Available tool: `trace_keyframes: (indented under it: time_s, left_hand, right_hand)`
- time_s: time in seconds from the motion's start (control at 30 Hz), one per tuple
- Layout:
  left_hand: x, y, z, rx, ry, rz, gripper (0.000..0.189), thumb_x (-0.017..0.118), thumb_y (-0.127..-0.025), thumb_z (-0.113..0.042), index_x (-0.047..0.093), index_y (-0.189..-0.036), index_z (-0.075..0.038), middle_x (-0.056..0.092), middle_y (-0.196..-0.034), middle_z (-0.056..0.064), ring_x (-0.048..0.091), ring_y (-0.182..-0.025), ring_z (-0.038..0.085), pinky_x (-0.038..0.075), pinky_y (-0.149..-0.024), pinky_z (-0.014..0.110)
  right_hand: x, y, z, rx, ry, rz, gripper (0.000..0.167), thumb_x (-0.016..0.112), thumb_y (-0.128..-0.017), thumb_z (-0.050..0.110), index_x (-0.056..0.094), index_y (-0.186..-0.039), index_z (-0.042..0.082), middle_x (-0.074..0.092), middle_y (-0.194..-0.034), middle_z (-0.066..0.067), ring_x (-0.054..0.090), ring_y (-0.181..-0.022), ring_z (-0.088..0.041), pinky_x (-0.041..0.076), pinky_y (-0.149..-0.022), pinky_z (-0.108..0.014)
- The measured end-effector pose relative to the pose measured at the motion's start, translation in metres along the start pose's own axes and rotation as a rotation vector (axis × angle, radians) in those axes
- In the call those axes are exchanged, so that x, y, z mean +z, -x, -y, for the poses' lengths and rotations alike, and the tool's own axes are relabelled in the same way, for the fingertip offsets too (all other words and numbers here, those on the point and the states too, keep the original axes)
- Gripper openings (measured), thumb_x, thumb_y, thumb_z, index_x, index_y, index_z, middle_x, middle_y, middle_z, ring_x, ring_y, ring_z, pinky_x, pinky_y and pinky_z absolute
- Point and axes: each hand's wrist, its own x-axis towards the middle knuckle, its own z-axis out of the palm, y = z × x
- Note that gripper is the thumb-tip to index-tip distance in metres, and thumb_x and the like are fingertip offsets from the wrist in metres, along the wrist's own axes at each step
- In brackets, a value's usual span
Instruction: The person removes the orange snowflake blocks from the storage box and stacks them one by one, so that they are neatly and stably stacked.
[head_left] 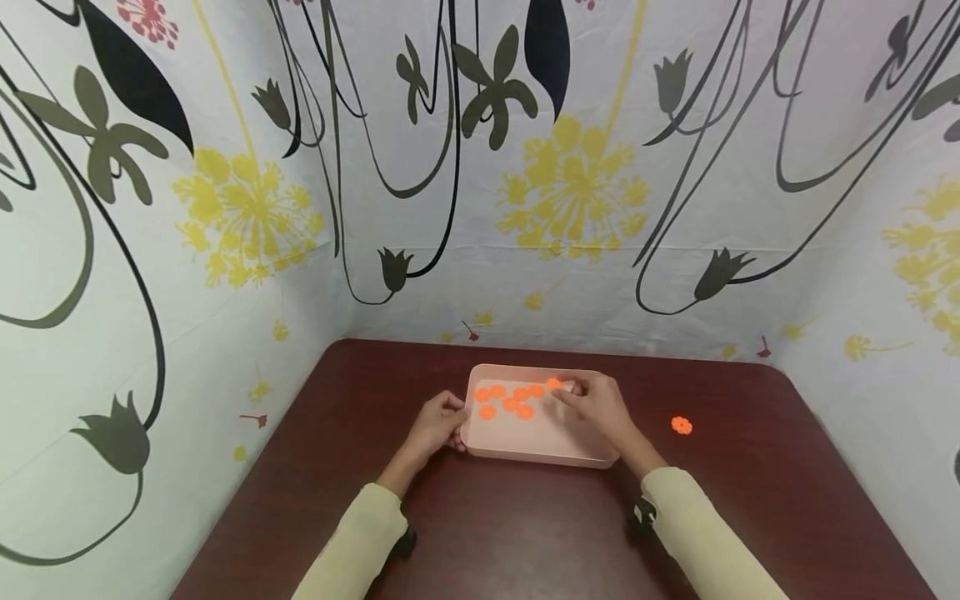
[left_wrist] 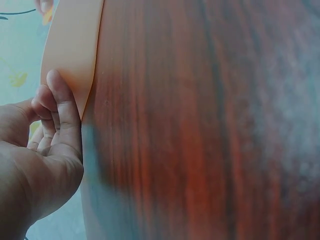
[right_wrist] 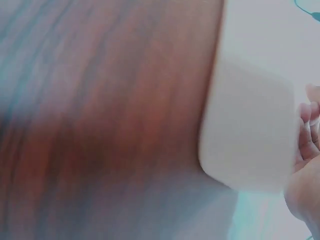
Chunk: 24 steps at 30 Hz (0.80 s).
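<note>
A pale pink rectangular tray [head_left: 555,437] lies on the table, its near wall [left_wrist: 75,50] showing in the left wrist view. Several small, flat orange pieces [head_left: 487,412] are spread over its left and middle part. My left hand [head_left: 435,423] holds the tray's left edge, fingers [left_wrist: 61,95] against the outside of the wall. Over the tray's back right part, my right hand [head_left: 597,402] pinches an orange flower-shaped piece [head_left: 554,383] between thumb and fingertips. In the right wrist view the right hand [right_wrist: 307,145] shows only partly, and its piece is hidden.
One loose orange flower-shaped piece [head_left: 681,426] lies on the dark red-brown wooden table [head_left: 525,525], right of the tray. Flower-patterned cloth [head_left: 480,208] hangs along the back and both sides of the table.
</note>
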Motion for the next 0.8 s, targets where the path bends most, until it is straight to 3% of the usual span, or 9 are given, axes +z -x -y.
trace_keyframes:
  time_s: [0.23,0.53,0.8]
  left_hand:
    - [-0.001,-0.001,0.001,-0.002,0.002,0.004,0.021,0.063,-0.105,-0.016,0.058,-0.119,-0.001,0.059,-0.066,0.004,0.062,-0.051,0.014,0.064,-0.054,0.03]
    - [-0.001,0.0,0.004,-0.012,-0.002,0.002,0.022,0.063,-0.106,-0.018,0.058,-0.118,-0.001,0.058,-0.064,0.004,0.061,-0.05,0.014,0.064,-0.054,0.03]
    - [-0.001,0.001,0.002,-0.009,-0.014,-0.004,0.019,0.064,-0.106,-0.018,0.059,-0.117,-0.004,0.06,-0.067,0.005,0.062,-0.051,0.015,0.063,-0.054,0.029]
  right_hand:
    - [-0.035,0.013,-0.004,0.065,-0.042,0.01,0.033,0.08,-0.096,0.034,0.075,-0.125,0.019,0.067,-0.078,-0.018,0.06,-0.051,-0.02,0.051,-0.047,-0.029]
    - [-0.073,0.03,-0.041,0.085,0.046,-0.073,0.035,0.082,-0.093,0.038,0.076,-0.12,0.016,0.062,-0.065,-0.003,0.06,-0.051,-0.017,0.05,-0.047,-0.028]
    - [-0.111,0.045,-0.072,0.182,0.149,-0.119,0.05,0.078,-0.092,0.054,0.075,-0.119,0.013,0.065,-0.065,-0.003,0.062,-0.051,-0.016,0.051,-0.045,-0.028]
